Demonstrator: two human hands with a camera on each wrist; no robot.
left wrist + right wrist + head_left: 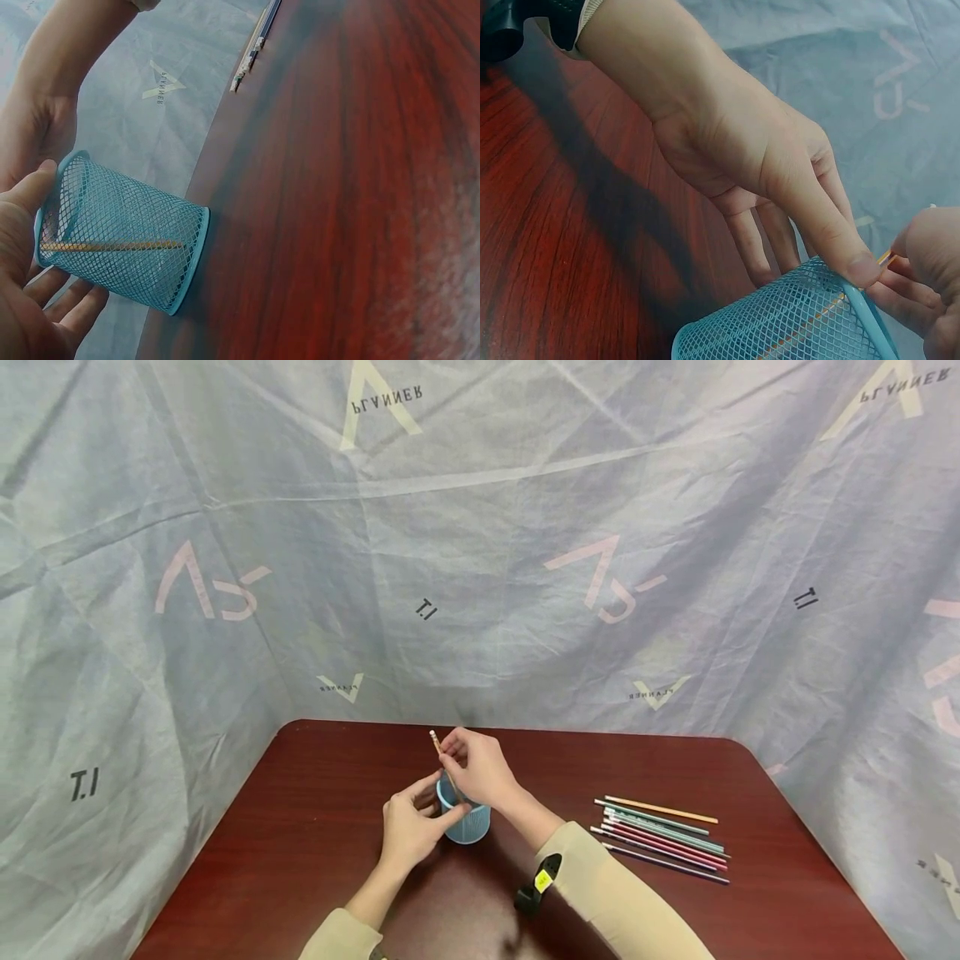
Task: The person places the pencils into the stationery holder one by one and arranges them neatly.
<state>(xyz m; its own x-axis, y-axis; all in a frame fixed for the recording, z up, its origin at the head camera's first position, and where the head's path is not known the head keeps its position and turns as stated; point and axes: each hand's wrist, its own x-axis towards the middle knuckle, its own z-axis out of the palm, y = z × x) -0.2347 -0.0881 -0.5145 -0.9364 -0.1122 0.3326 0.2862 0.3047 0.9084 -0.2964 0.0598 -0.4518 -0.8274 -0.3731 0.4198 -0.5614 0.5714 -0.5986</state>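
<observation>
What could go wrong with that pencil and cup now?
The tilted pencil might slip from the right hand, which only pinches it. The cup could tip if the left hand lets go of its rim. The loose pencils might roll if bumped, since they just lie on the table.

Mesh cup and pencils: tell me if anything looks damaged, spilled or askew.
Nothing stands out: the mesh cup looks undented, and the loose pencils lie roughly side by side, only their ends uneven.

The mesh cup [468, 829] is light blue, its pencil [435, 742] yellow; near the right edge of the reddish-brown, wood-grained table [337, 793], pencils [664, 842] are yellow, green, red, dark blue.
</observation>
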